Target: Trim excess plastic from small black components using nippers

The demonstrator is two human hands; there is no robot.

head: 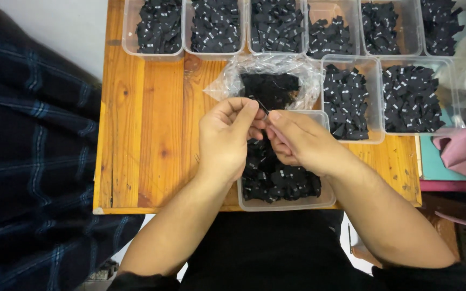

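My left hand (226, 137) and my right hand (297, 141) meet over a clear plastic tub (287, 203) filled with small black fabric labels (279, 180). Both pinch one small black label (264, 110) between their fingertips, just above the tub's far edge. Behind the hands lies an open clear plastic bag (227, 83) holding a heap of black labels (269, 89).
Several clear tubs of black labels stand along the back of the wooden table (146, 134), with two more at the right (351, 97), (412, 98). A dark plaid cloth (28, 161) hangs at the left. Pink fabric (462, 151) lies at the right edge.
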